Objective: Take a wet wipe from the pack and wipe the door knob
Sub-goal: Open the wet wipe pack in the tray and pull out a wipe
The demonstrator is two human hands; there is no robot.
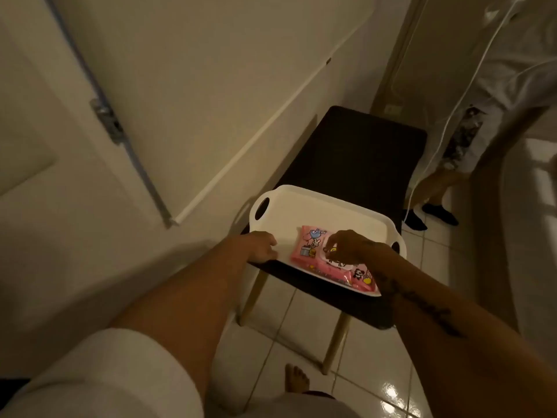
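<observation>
A white tray (304, 206) with cut-out handles sits on the seat of a dark chair (355, 152), and everything else is easiest placed from that tray. The pink pack of wet wipes (310, 247) lies flat on the tray's near half, its far end printed with cartoon figures. The right hand (346, 247) is over the middle of the pack, fingers bent together and pinching at its white flap; whether a wipe is already between them I cannot tell. The left hand (261, 247) rests curled on the tray's near-left rim, fingers folded over the edge, just beside the pack but not touching it.

Left of the tray and well above it stands the white door (45, 131), with a metal latch plate (107, 120) on its edge; the knob itself is not visible. Right of the tray another person's legs in dark socks (437, 214) stand on the tiled floor (301, 336), with a white cord (470, 86) hanging beside them.
</observation>
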